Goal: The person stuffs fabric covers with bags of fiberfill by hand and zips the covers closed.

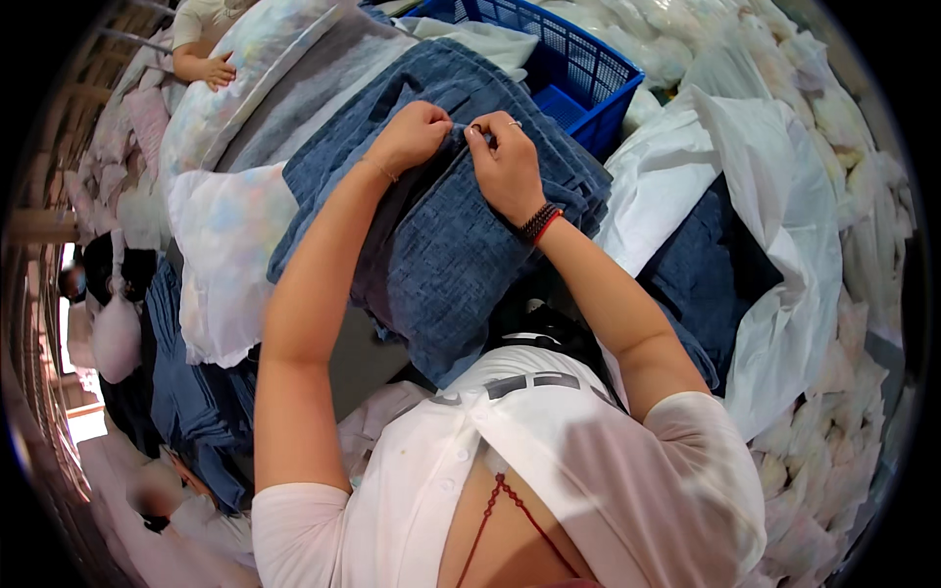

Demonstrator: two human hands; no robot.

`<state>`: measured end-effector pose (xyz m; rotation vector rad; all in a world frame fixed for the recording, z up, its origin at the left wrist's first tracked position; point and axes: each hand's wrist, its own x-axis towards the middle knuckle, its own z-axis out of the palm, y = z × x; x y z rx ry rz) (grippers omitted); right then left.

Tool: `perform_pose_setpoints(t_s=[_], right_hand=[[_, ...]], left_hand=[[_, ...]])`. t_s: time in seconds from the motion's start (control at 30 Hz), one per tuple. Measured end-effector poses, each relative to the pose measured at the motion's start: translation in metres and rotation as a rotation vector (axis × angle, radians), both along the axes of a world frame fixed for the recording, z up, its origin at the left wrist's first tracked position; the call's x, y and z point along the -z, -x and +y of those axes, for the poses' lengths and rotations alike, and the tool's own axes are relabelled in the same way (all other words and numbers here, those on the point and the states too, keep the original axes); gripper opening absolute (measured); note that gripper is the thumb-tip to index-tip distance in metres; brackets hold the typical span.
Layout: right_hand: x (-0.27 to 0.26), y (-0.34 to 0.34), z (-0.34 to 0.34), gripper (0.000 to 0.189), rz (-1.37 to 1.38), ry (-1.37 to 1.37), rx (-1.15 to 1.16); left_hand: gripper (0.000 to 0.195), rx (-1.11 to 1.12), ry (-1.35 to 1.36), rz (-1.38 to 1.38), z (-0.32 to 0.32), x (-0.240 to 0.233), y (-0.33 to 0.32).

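Note:
A blue woven fabric piece (459,242), perhaps a cushion cover, lies in front of me over a pile of the same blue cloth (470,70). My left hand (415,136) pinches its edge, fingertips curled around the cloth. Close by, my right hand (507,165) grips the same edge between thumb and forefinger. The two hands are a short gap apart. A dark slit or fold runs down from between them towards my left forearm; whether it holds a zip I cannot tell. The fabric's near end hangs down towards my waist.
Behind the pile stands a blue plastic crate (566,95). White sacking (786,220) with dark blue cloth (684,272) lies right. A multicoloured-filled pillow (228,220) and a larger cushion (250,81) lie left, with another person's hand (217,71) on the larger. Stuffed bags (816,470) line the right.

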<state>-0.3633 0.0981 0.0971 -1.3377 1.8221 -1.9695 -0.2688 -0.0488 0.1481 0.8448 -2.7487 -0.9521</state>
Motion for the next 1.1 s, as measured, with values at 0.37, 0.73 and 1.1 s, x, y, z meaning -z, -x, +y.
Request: perform_pose_setpoints(t_s=[0.37, 0.73, 1.1], right_hand=[[-0.006, -0.008, 0.005, 0.015, 0.284, -0.139, -0.023], [0.002, 0.001, 0.01, 0.028, 0.065, -0.382, -0.089], [-0.016, 0.025, 0.018, 0.083, -0.432, -0.542, -0.773]], left_hand=[[0.024, -0.243, 0.024, 0.218, 0.023, 0.007, -0.016], [0.026, 0.21, 0.961, 0.032, 0.111, -0.025, -0.069], [0.012, 0.085, -0.093, 0.076, 0.178, -0.099, -0.14]])
